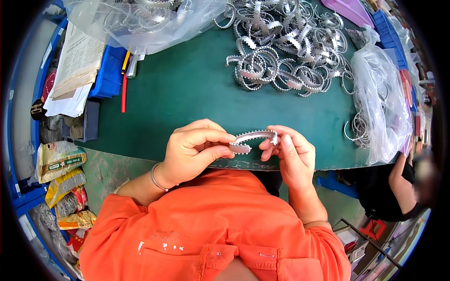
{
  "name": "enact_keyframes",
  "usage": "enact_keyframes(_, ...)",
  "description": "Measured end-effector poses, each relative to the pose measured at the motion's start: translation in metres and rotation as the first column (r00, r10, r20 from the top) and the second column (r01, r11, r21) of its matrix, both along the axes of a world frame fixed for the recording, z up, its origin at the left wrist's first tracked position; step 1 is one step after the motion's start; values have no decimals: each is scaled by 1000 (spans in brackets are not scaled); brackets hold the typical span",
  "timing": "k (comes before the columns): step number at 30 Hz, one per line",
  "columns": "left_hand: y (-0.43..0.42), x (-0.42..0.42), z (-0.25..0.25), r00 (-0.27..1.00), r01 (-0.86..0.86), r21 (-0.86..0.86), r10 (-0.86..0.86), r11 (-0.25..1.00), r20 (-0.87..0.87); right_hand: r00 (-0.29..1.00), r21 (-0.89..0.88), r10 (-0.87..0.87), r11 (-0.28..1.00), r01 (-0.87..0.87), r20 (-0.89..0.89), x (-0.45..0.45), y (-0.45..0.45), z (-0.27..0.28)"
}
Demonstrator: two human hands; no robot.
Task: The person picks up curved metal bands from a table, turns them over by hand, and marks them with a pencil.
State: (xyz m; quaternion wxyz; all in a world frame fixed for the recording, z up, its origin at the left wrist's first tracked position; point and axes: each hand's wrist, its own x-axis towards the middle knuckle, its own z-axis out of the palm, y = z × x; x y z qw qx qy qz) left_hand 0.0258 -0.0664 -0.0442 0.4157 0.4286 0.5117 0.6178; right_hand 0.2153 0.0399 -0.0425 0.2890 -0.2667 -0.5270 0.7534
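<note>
Between my two hands, over the front edge of the green table, is a silver open cuff bangle [255,135] with beaded edges. My left hand [194,146] pinches one end of it between thumb and fingers. At the opposite end, my right hand [294,152] grips the bangle with its fingertips, the thumb raised alongside. The bangle's gap faces my body. A large heap of similar beaded bangles [300,47] lies farther back on the table [178,93], apart from both hands.
A clear plastic bag [154,28] with more bangles lies at the back left, another bag [382,93] at the right. Left are a blue bin [108,70], papers [77,56] and a red pen [124,93]. A person in black [384,187] sits at the right.
</note>
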Motion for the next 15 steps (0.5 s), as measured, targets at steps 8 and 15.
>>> enact_keyframes(8,9,0,17,891,-4,111,54,994,-450,992,576,-91,808,127,-91,15,12,23)
enact_keyframes(15,7,-29,83,925,107,625,153,773,-349,392,985,-908,-170,-26,-146,94,133,78)
